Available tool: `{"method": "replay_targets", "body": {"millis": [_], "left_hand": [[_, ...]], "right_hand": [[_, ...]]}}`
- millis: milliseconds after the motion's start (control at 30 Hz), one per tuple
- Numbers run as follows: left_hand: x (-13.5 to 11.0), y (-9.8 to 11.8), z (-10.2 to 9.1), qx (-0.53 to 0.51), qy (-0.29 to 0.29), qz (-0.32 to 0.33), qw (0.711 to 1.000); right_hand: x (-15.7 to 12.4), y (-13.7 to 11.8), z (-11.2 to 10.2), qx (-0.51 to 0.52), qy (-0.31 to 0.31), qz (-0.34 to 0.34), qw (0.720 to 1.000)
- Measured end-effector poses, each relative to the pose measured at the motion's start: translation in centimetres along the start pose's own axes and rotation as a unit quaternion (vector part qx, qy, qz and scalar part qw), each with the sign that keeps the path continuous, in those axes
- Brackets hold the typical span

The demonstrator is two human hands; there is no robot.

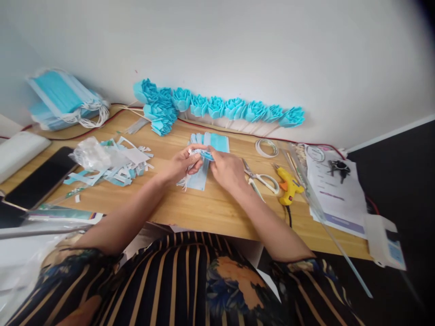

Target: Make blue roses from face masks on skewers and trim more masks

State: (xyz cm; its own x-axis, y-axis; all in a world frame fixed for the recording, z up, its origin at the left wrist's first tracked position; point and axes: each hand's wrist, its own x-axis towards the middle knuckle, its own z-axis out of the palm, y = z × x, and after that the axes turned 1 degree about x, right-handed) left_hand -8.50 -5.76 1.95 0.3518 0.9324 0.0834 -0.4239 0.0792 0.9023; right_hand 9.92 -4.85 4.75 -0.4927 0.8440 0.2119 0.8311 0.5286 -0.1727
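Note:
Both hands meet over the middle of the wooden table [163, 199]. My left hand [183, 164] pinches one side of a small blue and white folded piece of face-mask fabric [207, 155]. On its other side, the fingers of my right hand [228, 170] are closed on the same piece. Thin white strands hang below my left hand. Beneath the hands lie blue mask pieces [219, 142] with pale edges, partly covered by my fingers. Scissors [267, 182] with white handles rest just right of my right hand.
Blue fabric flowers [234, 108] on sticks line the wall. Stacked masks [59, 95], a phone [41, 176] and cut scraps [118, 170] lie left. A tape roll [267, 148], a yellow glue gun [288, 185], papers [335, 194] and keys [339, 168] are right.

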Motion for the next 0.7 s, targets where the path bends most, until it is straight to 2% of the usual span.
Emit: {"method": "replay_targets", "body": {"millis": [67,133,200,267,333,400,467,567,600,700], "left_hand": [[0.0,0.4,-0.3,-0.021,0.028,0.012,0.999],[0.1,0.9,-0.7,-0.056,0.067,0.012,0.996],[-0.1,1.7,-1.0,-0.095,0.107,-0.001,0.99],[-0.4,3.0,-1.2,-0.132,0.143,-0.023,0.981],[-1.1,4.5,-1.3,-0.164,0.173,-0.036,0.971],[-1.9,6.2,-1.5,-0.182,0.192,-0.035,0.964],[-2.8,7.6,-1.6,-0.187,0.203,-0.027,0.961],[-3.5,8.5,-1.4,-0.187,0.208,-0.034,0.96],[-3.5,8.5,-1.2,-0.188,0.208,-0.04,0.959],[-3.4,8.1,-0.4,-0.188,0.209,-0.058,0.958]], "right_hand": [[0.7,1.6,-0.1,0.011,0.033,0.073,0.997],[0.9,3.5,-0.4,0.04,0.098,0.135,0.985],[0.4,5.1,-0.7,0.077,0.162,0.164,0.97],[-0.6,6.2,-0.6,0.076,0.216,0.153,0.961],[-2.1,6.6,-0.6,0.049,0.223,0.084,0.97],[-3.8,6.5,-0.8,0.019,0.165,0.0,0.986],[-5.4,6.1,-1.5,-0.009,0.058,-0.056,0.997],[-6.4,4.4,-2.9,-0.007,-0.09,-0.119,0.989],[-6.3,3.6,-3.3,0.008,-0.113,-0.14,0.984],[-4.3,0.5,-3.2,0.054,-0.101,-0.189,0.975]]}}
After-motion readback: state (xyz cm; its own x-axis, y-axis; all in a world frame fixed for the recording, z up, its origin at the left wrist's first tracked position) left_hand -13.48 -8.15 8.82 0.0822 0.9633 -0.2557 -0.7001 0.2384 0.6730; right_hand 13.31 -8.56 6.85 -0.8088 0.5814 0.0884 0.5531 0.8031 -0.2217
